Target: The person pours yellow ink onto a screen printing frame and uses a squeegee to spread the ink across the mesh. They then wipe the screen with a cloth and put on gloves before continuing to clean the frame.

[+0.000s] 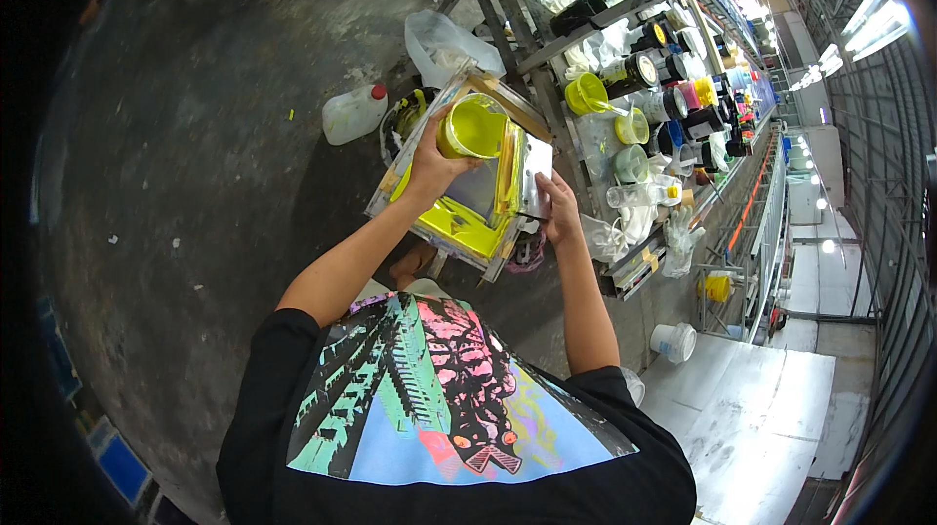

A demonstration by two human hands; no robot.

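Observation:
My left hand (432, 166) is wrapped round a round plastic tub (475, 130) coated inside with yellow-green ink; its mouth tilts toward the squeegee. In my right hand (559, 205) is a wide squeegee (534, 177) with a silver metal handle, gripped at its near end. Thick yellow-green ink covers the squeegee's left edge, beside the tub. Both are held above a screen-printing frame (514, 105), whose near part carries a broad band of yellow-green ink (459, 228). My hands and the tub hide part of the mesh.
A white jug with a red cap (354, 115) stands on the floor left of the frame. A clear plastic bag (444, 49) lies beyond it. To the right, a long bench holds several ink jars (630, 74), yellow-smeared tubs (587, 94) and a clear bottle (644, 194). A white bucket (673, 342) stands farther right.

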